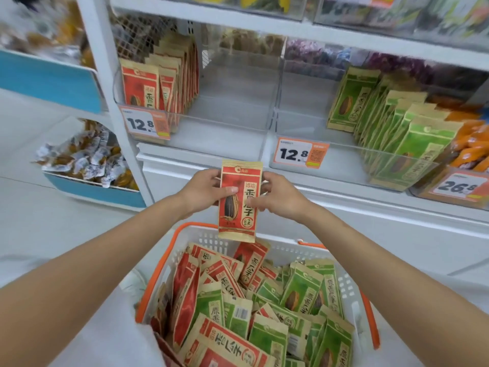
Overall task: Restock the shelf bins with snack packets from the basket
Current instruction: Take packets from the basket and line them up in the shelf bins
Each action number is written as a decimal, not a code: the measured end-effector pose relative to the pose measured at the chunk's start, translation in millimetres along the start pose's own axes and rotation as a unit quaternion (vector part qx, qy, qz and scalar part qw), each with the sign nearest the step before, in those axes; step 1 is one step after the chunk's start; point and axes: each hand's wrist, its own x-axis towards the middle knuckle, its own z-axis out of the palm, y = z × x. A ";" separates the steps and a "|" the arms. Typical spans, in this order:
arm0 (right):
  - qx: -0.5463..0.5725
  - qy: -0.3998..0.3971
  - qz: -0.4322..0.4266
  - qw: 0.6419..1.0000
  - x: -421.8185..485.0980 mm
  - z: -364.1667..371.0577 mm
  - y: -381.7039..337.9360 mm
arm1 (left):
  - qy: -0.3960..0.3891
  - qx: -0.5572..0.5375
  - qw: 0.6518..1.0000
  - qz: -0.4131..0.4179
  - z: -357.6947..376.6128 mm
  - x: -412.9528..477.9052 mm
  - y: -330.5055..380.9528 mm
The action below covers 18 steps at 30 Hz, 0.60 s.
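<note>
You face a white shelving unit (pixel 344 39), its upright post (pixel 103 83) rising at your left and a plain white base panel (pixel 383 247) below. Past the post stands a blue-fronted rack (pixel 47 78) heaped with wrapped snacks (pixel 87 160). The pale floor (pixel 31 223) is evenly lit.

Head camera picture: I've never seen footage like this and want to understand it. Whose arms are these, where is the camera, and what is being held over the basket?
No machine here: a person wears one wide-angle camera on the head, looking forward and down, so the bare arms are their own. The left hand and right hand pinch one red packet upright by its sides, above a white basket with orange handles, full of loose packets, red and green. Ahead, the shelf carries clear bins: the left bin has red packets standing at its left side, the right bin has green packets at its right side.
</note>
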 end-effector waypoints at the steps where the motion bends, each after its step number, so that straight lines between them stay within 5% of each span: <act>1: -0.005 0.011 -0.014 1.000 5.3 -0.8 -8.4 | 0.030 -0.008 0.999 0.014 -6.2 0.0 3.4; 8: 0.004 0.080 -0.133 0.988 69.9 -13.9 -107.5 | 0.226 -0.027 0.962 0.153 -81.3 21.6 69.6; 14: 0.029 0.158 -0.263 0.951 131.2 -2.5 -178.9 | 0.297 0.006 0.924 0.243 -158.9 39.4 123.6; 18: 0.036 0.170 -0.278 0.945 157.7 23.0 -191.2 | 0.340 0.043 0.905 0.250 -187.8 47.9 114.2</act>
